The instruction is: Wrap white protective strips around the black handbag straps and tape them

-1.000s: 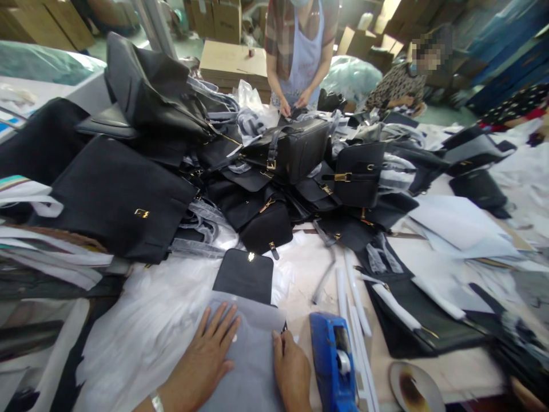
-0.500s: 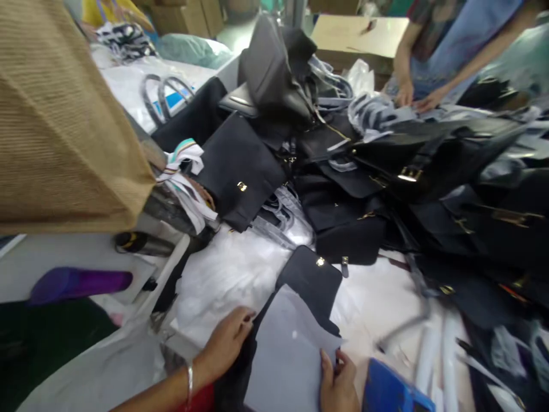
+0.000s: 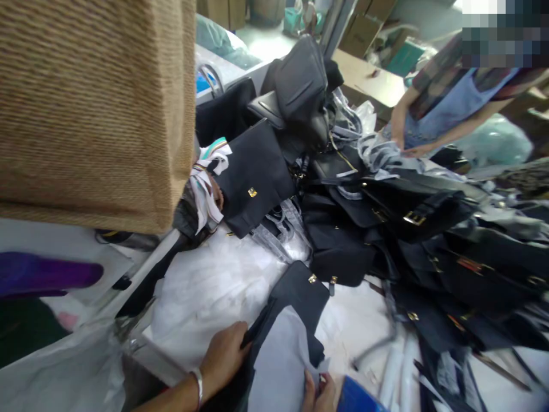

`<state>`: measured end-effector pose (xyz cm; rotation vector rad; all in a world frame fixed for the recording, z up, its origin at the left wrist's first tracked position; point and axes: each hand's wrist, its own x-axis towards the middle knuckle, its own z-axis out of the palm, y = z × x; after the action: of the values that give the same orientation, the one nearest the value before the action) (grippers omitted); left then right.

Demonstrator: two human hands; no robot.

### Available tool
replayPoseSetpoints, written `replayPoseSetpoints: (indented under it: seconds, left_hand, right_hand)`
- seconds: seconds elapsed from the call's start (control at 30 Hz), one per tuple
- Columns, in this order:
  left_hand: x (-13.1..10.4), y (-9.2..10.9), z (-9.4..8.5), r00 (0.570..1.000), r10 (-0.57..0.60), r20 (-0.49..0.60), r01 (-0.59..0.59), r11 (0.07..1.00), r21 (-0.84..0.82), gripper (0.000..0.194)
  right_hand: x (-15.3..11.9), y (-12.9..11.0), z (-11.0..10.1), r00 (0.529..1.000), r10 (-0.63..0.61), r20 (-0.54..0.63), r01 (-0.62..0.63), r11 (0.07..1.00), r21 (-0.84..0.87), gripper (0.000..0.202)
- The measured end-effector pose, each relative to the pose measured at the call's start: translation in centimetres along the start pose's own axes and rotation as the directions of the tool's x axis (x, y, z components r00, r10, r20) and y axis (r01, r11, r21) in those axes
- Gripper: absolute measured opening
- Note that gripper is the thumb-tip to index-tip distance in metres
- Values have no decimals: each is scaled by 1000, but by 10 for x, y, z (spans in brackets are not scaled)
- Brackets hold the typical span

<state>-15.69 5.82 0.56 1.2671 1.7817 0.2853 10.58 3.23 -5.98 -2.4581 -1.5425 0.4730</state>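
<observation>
A black handbag (image 3: 295, 294) with a gold clasp on its flap lies in front of me. My left hand (image 3: 225, 350) is closed on the bag's left edge, with the fingertips partly hidden. Over the bag's opening lies a thin white sheet (image 3: 281, 355), its lower part cut off by the frame. At the sheet's right edge, my right hand (image 3: 318, 392) pinches it between thumb and fingers near the bottom of the view. Whether the sheet is inside the bag or only on top, I cannot tell.
White padding (image 3: 214, 286) lies left of the bag. Black bags (image 3: 343, 240) are heaped beyond. A brown woven bag (image 3: 86, 114) fills the upper left, above a purple bottle (image 3: 47, 274). A blue object (image 3: 358, 396) sits at lower right. A co-worker's hands (image 3: 407, 149) handle straps opposite.
The view has turned and shifted, so the brown bag fills more of the left side. Both hands keep their grip, and the sheet looks folded further in from the right.
</observation>
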Motion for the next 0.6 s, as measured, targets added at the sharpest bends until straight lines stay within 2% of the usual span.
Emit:
replayPoseSetpoints:
  seconds: [0.1, 0.17, 0.23, 0.27, 0.3, 0.33, 0.37, 0.4, 0.43, 0.47, 0.5, 0.53, 0.6]
  left_hand:
    - [9, -9, -2, 996, 52, 70, -51, 998, -21, 12]
    - [14, -8, -13, 994, 1, 112, 4, 999, -47, 11]
    - [13, 7, -31, 1000, -21, 13, 21, 998, -66, 13]
    - [10, 21, -40, 994, 33, -103, -39, 997, -63, 16]
    - [4, 37, -48, 964, 158, -212, -168, 985, -28, 17]
    - [-1, 54, -52, 915, 315, -253, -317, 948, 32, 18]
    - [-7, 71, -53, 856, 476, -200, -466, 879, 97, 20]
    - [-12, 86, -49, 773, 629, -87, -612, 775, 158, 25]
    - [-15, 97, -42, 694, 717, 64, -713, 671, 204, 31]
    - [-16, 102, -32, 632, 747, 209, -773, 584, 248, 36]
    - [-14, 103, -21, 606, 730, 316, -793, 527, 306, 40]
    - [-11, 99, -9, 618, 694, 370, -782, 494, 380, 42]
    - [1, 83, 10, 681, 620, 389, -719, 464, 518, 46]
  right_hand:
    - [-1, -3, -6, 996, 43, 76, -40, 999, -35, 72]
    - [0, -4, -11, 990, 48, 132, -50, 999, 9, 71]
    - [0, -5, -16, 988, 38, 149, -50, 995, 82, 70]
    - [-1, -6, -19, 989, 27, 149, -44, 992, 114, 68]
    - [-2, -7, -21, 989, 14, 148, -35, 989, 141, 66]
    - [-4, -9, -23, 989, 1, 149, -26, 987, 161, 63]
    - [-5, -11, -26, 989, -7, 148, -20, 984, 175, 61]
    - [-7, -13, -28, 989, -11, 145, -17, 982, 188, 59]
    - [-8, -15, -31, 990, -11, 142, -19, 978, 206, 57]
    - [-8, -16, -34, 990, -9, 138, -23, 973, 231, 55]
    - [-8, -17, -36, 991, -6, 133, -30, 963, 267, 52]
    - [-8, -18, -38, 992, -1, 128, -39, 949, 313, 50]
    - [-6, -16, -41, 993, 20, 117, -67, 907, 415, 45]
